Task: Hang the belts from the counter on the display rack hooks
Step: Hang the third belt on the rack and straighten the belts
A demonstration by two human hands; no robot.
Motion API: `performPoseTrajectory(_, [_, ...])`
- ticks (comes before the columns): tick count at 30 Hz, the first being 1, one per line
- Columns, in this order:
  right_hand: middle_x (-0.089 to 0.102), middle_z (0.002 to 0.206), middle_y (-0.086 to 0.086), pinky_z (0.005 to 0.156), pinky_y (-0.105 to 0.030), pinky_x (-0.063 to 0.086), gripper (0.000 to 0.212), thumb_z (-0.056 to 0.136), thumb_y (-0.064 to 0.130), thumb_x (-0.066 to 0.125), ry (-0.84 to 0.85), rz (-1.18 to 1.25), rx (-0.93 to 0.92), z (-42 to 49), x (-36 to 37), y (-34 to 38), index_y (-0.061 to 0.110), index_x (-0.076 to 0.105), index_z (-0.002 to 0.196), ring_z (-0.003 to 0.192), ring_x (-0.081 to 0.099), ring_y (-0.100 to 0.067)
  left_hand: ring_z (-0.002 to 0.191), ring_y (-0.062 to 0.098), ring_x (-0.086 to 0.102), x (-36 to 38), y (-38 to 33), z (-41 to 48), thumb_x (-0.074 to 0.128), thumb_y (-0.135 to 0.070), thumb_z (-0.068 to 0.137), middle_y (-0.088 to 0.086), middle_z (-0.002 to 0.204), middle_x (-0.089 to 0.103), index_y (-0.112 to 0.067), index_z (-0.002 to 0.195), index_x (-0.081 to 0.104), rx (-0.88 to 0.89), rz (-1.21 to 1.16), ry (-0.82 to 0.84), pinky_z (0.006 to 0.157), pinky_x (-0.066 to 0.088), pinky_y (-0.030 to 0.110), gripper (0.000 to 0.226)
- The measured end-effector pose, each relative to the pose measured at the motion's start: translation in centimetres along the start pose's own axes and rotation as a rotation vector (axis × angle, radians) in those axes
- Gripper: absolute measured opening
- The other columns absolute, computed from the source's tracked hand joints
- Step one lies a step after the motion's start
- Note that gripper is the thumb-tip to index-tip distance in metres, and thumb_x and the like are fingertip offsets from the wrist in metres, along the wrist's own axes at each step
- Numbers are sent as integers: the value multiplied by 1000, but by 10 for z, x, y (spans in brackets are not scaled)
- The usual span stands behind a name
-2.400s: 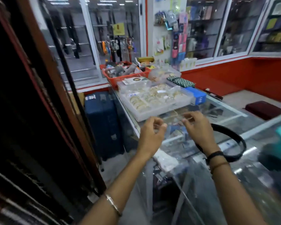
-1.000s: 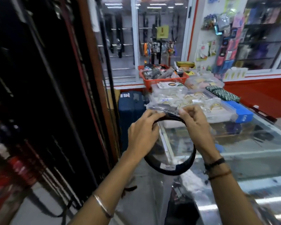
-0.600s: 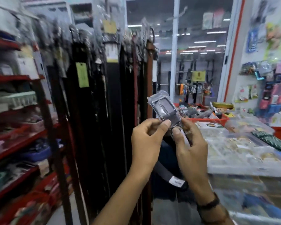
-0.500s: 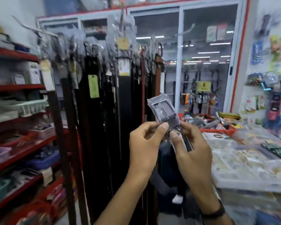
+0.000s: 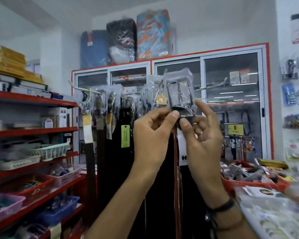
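Shop interior, belt rack (image 5: 110, 107) mid-frame, full of hanging belts. Both hands raised at centre: left hand (image 5: 152, 135) and right hand (image 5: 202, 135) fingers pinched on the plastic-wrapped buckle (image 5: 179, 94) of a black belt (image 5: 183, 114), just below the rack hooks (image 5: 164, 78).

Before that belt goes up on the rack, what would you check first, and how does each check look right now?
1. Both hands hold the belt: ok. The left hand and right hand pinch it just below the buckle.
2. Buckle raised to hook height: ok, it sits level with the tops of the hanging belts.
3. Plastic wrap around the buckle has an opening for a hook: cannot tell, the wrap is blurred.
4. A free hook within reach: cannot tell. One white prong looks bare at the rack's left end, but its distance is unclear.
5. Strap hangs free below the hands: cannot tell, it merges with the dark belts behind.
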State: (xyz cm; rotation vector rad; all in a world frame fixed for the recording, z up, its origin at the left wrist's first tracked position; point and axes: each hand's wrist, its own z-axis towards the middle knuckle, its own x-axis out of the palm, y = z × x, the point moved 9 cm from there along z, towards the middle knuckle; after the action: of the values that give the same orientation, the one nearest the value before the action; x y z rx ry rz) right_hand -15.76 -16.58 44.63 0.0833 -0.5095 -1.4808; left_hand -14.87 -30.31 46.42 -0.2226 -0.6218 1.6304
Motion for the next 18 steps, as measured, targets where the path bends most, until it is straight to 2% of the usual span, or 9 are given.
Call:
performPoseTrajectory(3, [58, 99, 2, 74, -12, 47, 43, 88, 12, 62, -21, 37, -30, 17, 14, 0, 29, 50, 126, 80, 55, 3, 69, 10, 68, -2, -6, 20, 70, -12, 82, -2, 75, 73, -12, 87, 73, 33, 7, -20, 70, 58, 25, 6])
performPoseTrajectory(6, [56, 87, 5, 72, -12, 46, 40, 88, 10, 62, -50, 76, -26, 31, 24, -5, 27, 52, 123, 74, 53, 5, 71, 13, 68, -4, -6, 36, 69, -13, 84, 3, 80, 73, -10, 98, 71, 54, 19, -37, 67, 58, 26, 15])
performPoseTrajectory(9, [52, 75, 8, 63, -9, 44, 37, 88, 13, 63, -79, 66, -20, 44, 31, -9, 24, 54, 122, 63, 50, 4, 64, 11, 64, -4, -8, 50, 68, -14, 85, 6, 76, 70, -17, 111, 65, 90, 27, -37, 65, 58, 26, 27])
performPoseTrajectory(12, [55, 77, 7, 63, -9, 45, 37, 88, 14, 63, -105, 80, 20, 51, 34, -19, 21, 55, 124, 64, 53, 4, 65, 12, 65, -4, -7, 61, 68, -15, 85, 7, 75, 71, -25, 119, 61, 119, 67, -31, 71, 59, 29, 37])
performPoseTrajectory(18, [65, 85, 5, 70, -10, 51, 31, 87, 14, 65, -146, 110, 111, 50, 30, -40, 23, 59, 116, 75, 63, 1, 59, 13, 59, -1, 12, 65, 65, -15, 87, 14, 75, 69, -28, 123, 61, 101, 103, -11, 61, 56, 28, 38])
